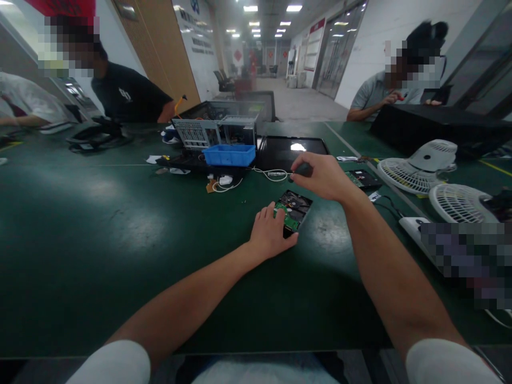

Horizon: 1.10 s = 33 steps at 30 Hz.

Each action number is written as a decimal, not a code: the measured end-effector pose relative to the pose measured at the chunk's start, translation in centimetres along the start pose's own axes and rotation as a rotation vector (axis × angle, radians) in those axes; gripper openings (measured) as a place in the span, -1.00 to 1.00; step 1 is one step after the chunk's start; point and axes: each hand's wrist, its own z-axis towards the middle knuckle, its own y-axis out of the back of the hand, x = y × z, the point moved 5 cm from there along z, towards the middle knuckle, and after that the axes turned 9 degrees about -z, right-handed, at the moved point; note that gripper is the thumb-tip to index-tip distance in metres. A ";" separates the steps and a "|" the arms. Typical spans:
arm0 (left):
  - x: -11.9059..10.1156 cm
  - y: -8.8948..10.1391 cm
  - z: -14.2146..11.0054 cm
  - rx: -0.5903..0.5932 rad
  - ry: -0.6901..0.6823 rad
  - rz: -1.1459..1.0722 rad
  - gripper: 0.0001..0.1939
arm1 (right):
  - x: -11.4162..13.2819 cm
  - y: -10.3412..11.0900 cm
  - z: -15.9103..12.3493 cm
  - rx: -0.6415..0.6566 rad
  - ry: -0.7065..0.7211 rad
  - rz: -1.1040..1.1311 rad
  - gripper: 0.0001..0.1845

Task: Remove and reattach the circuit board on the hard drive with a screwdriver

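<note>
A hard drive (296, 207), its green circuit board facing up, lies on the green table in front of me. My left hand (271, 232) grips it from the left, fingers over the board and thumb by the near edge. Above and beyond the drive, my right hand (322, 175) is closed around a black rounded handle, which looks like a screwdriver (303, 170); its shaft cannot be made out. The right hand is apart from the drive. A second drive with a green board (362, 179) rests just right of that hand.
Beyond my hands are a blue tray (230, 155), an opened computer case (216, 130), a black panel (294, 152) and a white cable (270, 174). White fans (424, 165) and a power strip (416, 226) stand right. Other people sit across the table.
</note>
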 end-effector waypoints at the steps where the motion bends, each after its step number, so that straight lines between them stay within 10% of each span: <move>1: 0.2 0.1 0.0 0.014 -0.005 -0.007 -0.32 | -0.3 0.0 -0.3 0.025 0.004 0.001 -0.83; 14: 1.3 0.8 0.0 -0.016 0.031 -0.008 -0.29 | -1.7 -0.6 -0.7 0.172 0.025 -0.111 -0.73; 24: 3.8 1.5 1.6 0.224 -0.303 -0.246 -0.28 | -2.1 -0.6 -0.8 0.213 0.010 -0.212 -0.75; 33: 3.8 1.8 1.3 0.212 -0.276 -0.305 -0.27 | -1.8 -0.6 -0.9 0.252 0.046 -0.219 -0.75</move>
